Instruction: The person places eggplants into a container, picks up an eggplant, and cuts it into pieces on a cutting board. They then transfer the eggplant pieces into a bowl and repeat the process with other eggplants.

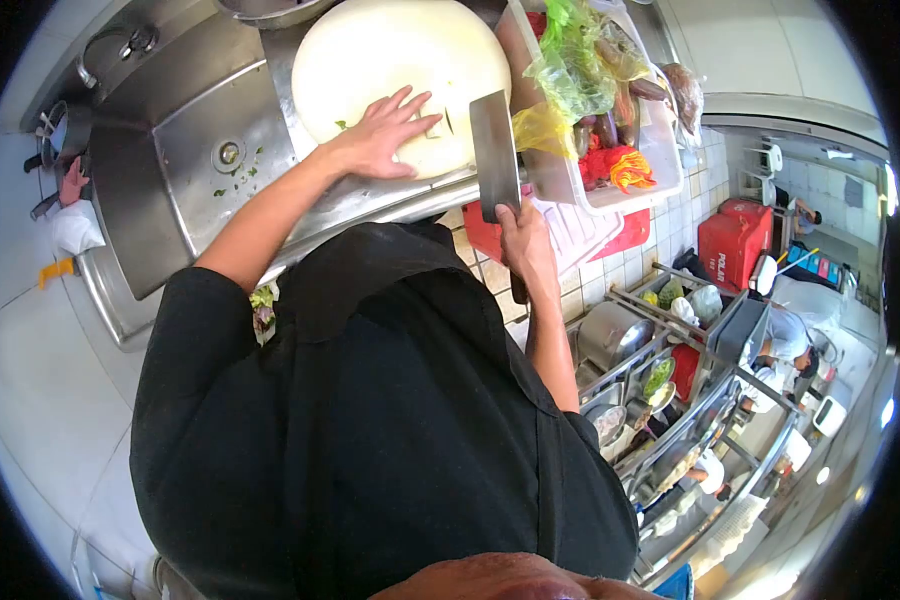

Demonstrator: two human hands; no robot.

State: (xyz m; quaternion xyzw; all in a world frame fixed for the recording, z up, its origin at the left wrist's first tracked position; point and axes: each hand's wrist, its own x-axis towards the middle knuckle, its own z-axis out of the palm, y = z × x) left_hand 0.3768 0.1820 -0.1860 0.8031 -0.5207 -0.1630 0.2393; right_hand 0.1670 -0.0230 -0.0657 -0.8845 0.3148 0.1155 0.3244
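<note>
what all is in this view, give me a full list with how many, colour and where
cutting board: 1, cream, top centre
cleaver: 1, grey, at the board's right edge
sink: 1, silver, left of the board
leaf scraps: several, green, in the sink
tap: 1, silver, top left
bin: 1, whitish, right of the board
bags: several, green and yellow among them, in the bin
tray: 1, pink, below the bin
box: 1, red, far right
large pot: 1, silver, right
smaller goods at right: many, mixed colours, too small to count
co-workers: several, count unclear, far right
left hand: 1, bare, spread on the board
right hand: 1, bare, gripping the cleaver
</note>
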